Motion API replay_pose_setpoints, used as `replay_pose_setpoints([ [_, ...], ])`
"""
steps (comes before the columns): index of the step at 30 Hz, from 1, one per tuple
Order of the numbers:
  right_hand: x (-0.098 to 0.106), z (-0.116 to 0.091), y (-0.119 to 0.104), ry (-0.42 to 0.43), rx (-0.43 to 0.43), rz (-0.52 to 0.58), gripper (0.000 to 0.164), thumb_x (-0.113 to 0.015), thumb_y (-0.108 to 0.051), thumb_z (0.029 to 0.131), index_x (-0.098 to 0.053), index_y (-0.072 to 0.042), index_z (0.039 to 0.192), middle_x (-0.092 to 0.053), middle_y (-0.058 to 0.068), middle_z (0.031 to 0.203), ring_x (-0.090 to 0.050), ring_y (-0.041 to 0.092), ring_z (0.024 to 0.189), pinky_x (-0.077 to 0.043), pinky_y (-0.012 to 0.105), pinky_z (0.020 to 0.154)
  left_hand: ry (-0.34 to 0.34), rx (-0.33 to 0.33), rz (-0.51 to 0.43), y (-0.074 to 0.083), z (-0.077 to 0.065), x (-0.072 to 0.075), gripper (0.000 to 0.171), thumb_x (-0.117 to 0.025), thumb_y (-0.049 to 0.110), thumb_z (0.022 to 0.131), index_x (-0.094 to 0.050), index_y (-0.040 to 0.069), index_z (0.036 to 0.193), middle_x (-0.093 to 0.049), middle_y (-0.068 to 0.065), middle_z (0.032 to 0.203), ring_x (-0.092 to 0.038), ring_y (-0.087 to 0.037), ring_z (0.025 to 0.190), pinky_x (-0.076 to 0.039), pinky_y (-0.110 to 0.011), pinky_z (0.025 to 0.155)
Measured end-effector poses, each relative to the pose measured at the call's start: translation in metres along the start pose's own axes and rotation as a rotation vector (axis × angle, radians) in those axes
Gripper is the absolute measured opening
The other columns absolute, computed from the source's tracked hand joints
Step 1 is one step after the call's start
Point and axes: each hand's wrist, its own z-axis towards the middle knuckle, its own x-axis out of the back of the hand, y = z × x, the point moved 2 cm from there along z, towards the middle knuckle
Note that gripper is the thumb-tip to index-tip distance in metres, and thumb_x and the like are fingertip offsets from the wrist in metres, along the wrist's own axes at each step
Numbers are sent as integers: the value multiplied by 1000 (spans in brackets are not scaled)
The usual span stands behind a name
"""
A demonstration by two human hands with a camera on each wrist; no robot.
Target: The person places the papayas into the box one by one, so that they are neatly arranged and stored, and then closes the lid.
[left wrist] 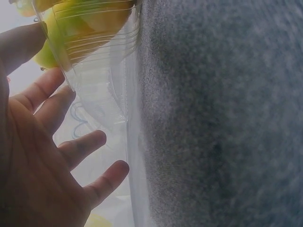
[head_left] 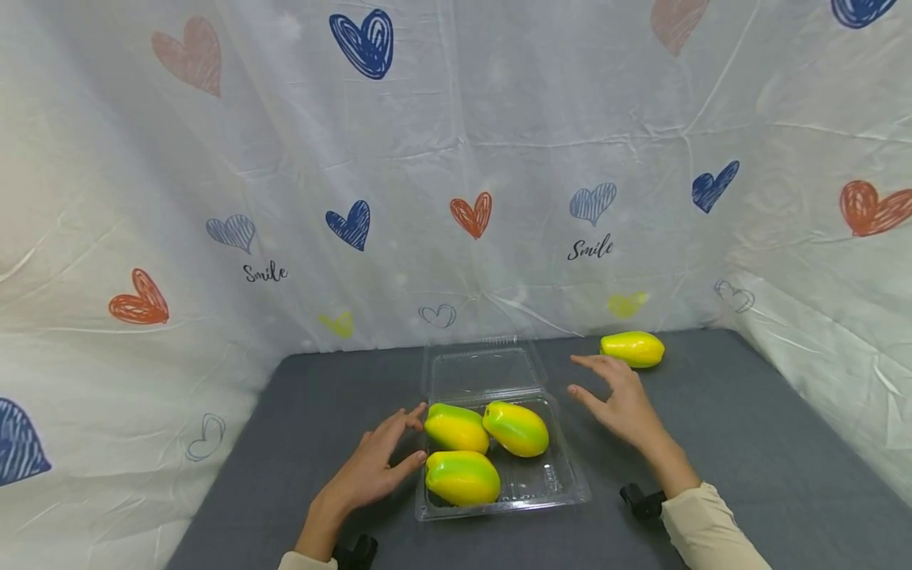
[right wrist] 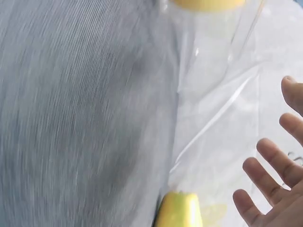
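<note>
My left grip [head_left: 370, 469] and right grip [head_left: 625, 402] are both spread, empty. That loose papaya [head_left: 632, 349] looks slick, probably firm and light; I'd cup its fat middle.

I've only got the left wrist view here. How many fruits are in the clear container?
Observer: The head view shows three green-and-yellow fruits in the clear container.
Operator: Is there any fruit outside it?
Observer: Yes, one more yellow fruit lies near the far edge of the table, to the right of the container.
Operator: Is the right hand holding that one?
Observer: No, the right hand is empty, with its fingers spread.
</note>
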Motion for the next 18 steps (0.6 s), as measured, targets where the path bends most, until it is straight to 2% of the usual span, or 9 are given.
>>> replay_pose_setpoints([
  [8,17,0,26,55,-23,-70,52,-85,-11,81,-67,-4,129,-68,21,126,-58,44,120,-37,68,90,-5,6,-10,0,-1,0,33,-59,43,103,-51,27,130,-27,11,168,-23,-39,156,-18,-80,108],
  [18,32,0,48,31,-63,-141,53,-85,-14,82,-65,-4,131,-66,25,127,-55,51,118,-36,70,86,-1,20,-18,0,0,-1,33,-60,46,102,-51,29,129,-27,12,168,-22,-37,157,-16,-81,109],
])
